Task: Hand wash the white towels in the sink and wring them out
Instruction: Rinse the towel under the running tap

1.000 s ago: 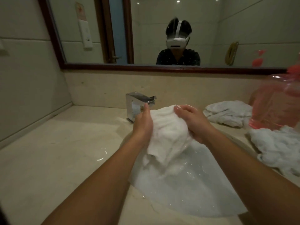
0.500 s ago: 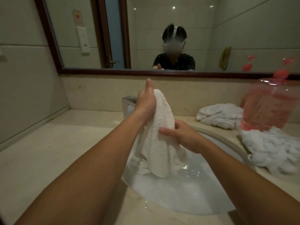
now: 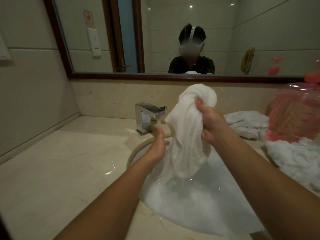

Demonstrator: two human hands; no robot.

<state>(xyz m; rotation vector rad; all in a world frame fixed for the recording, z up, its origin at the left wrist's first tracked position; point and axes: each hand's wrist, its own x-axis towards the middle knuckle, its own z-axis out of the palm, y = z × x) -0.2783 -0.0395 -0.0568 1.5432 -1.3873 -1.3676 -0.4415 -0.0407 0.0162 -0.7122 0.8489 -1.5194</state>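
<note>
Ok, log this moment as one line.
phase: washing | right hand: grips towel, held above sink | left hand: at towel's lower part, grip unclear | basin: sudsy water

The right grip clutches a white towel just below its bunched top. The cloth hangs from that grip into the foamy water of the sink. Lower and to its left, the left grip lies against the towel's side, fingers partly hidden. Just behind the left grip stands a chrome tap. Right of the right grip, a crumpled towel and a fluffy towel lie on the surface, next to a pink container.
</note>
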